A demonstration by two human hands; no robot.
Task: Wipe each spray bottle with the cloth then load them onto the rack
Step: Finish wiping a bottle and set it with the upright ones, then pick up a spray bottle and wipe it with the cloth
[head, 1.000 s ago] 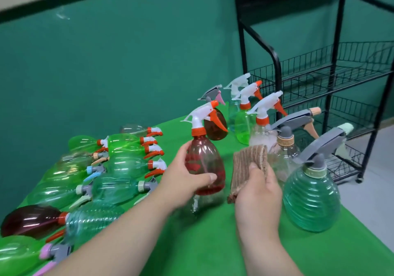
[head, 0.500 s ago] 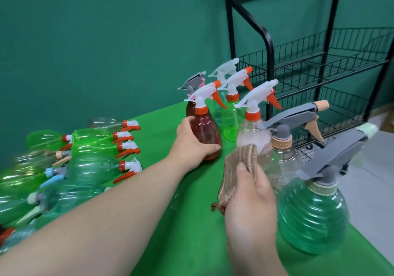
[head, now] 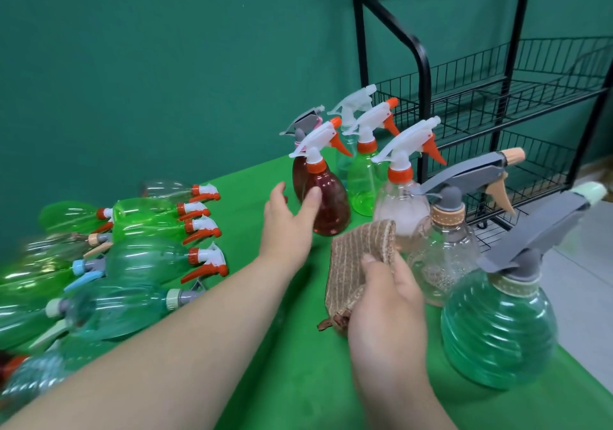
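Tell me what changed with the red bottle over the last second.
The left grip lowered the red bottle onto the green table among the upright bottles, then let go; its fingers are now spread, thumb by the bottle's side. The right grip kept holding the cloth; nothing else moved.

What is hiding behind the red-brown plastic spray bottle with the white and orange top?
Another red-brown plastic spray bottle with a grey and pink trigger stands right behind it. Only its trigger and a strip of its left side show; the front red-brown bottle covers the rest.
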